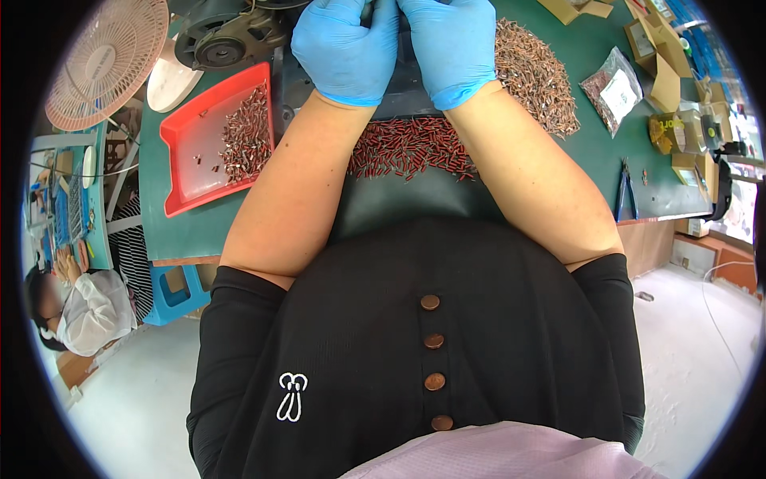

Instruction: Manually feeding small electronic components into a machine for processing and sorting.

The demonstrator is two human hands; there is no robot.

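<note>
My left hand [345, 49] and my right hand [452, 46], both in blue gloves, are held close together at the top of the view over a dark machine part [403, 88]. Their fingers curl inward around something small that the gloves hide. Below my wrists lies a heap of small red sleeved terminals [411, 148] on the green table. A larger heap of bare copper-coloured terminals [536, 76] lies just right of my right hand.
A red tray [185, 172] holding a pile of red terminals sits to the left. A pink fan [104, 60] and a black motor [223, 44] stand at the back left. Blue pliers [625, 191], a plastic bag of parts [613, 89] and cardboard boxes [658, 72] are at right. Another person [88, 307] sits far left.
</note>
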